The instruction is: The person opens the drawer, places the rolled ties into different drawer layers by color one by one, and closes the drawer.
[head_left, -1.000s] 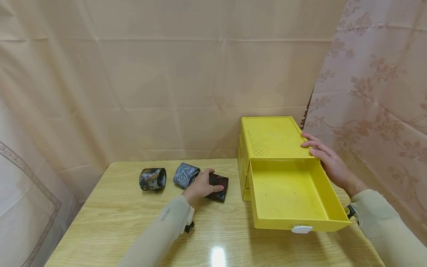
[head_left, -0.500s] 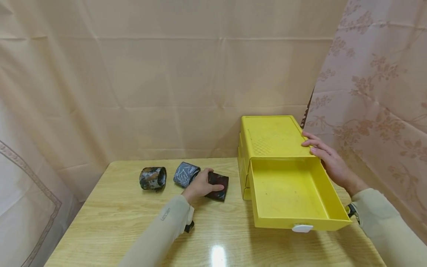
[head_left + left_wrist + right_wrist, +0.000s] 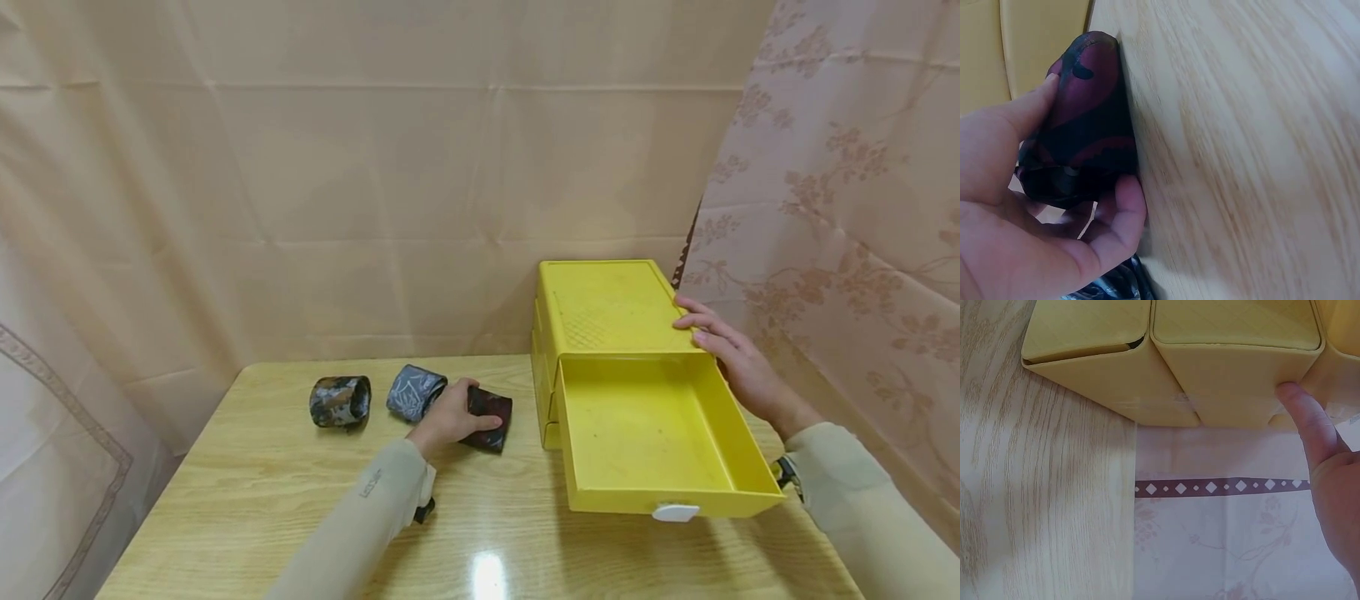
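In the head view my left hand [image 3: 447,421] holds a dark cloth roll [image 3: 491,421] with a maroon pattern, low at the wooden table. The left wrist view shows the thumb on one side of this hollow roll and the fingers curled at its open end. Just left of that hand lies a grey-blue patterned cloth roll [image 3: 414,392]. Farther left is a camouflage-patterned cloth roll [image 3: 339,402], lying on its side. My right hand [image 3: 742,371] rests with extended fingers on the right top edge of the yellow drawer cabinet [image 3: 607,304]; its thumb touches the side wall.
The cabinet's top drawer [image 3: 645,433] is pulled out toward me, with bare yellow bottom and a white handle [image 3: 676,512]. Lower drawers stay closed. A beige curtain [image 3: 360,183] hangs behind the wooden table [image 3: 247,500], and a floral curtain [image 3: 847,217] hangs at the right.
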